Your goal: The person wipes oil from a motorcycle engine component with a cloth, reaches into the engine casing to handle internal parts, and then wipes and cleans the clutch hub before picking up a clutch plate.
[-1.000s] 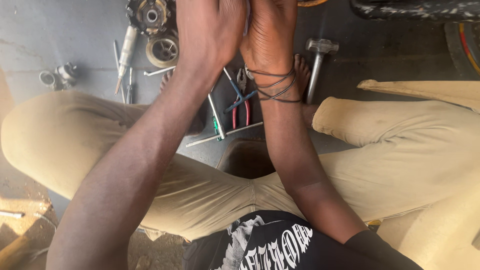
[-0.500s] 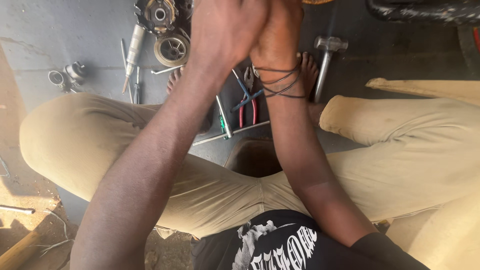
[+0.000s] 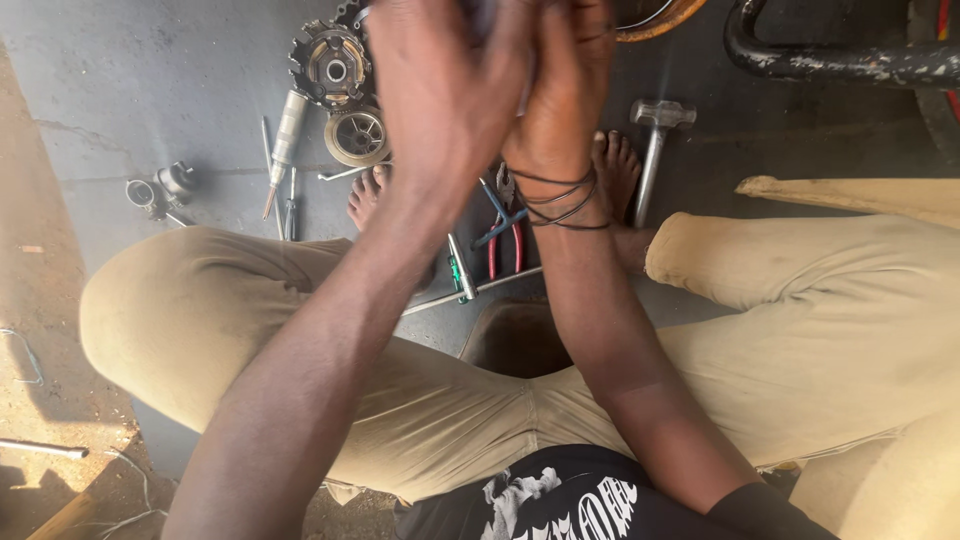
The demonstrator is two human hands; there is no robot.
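Your left hand (image 3: 440,90) and right hand (image 3: 560,85) press together, raised near the lens; I cannot tell what they clasp. The pliers (image 3: 500,235) lie below your right wrist, handles toward you

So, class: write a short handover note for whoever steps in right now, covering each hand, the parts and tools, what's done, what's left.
Left hand and right hand: raised, pressed together near the camera; anything held is hidden.
On the grey floor: round toothed metal clutch-like part, smaller round metal hub, steel-headed hammer, red-handled pliers, green-handled screwdriver.
Done: parts lie dismantled and spread out.
Left: cannot tell from this view.
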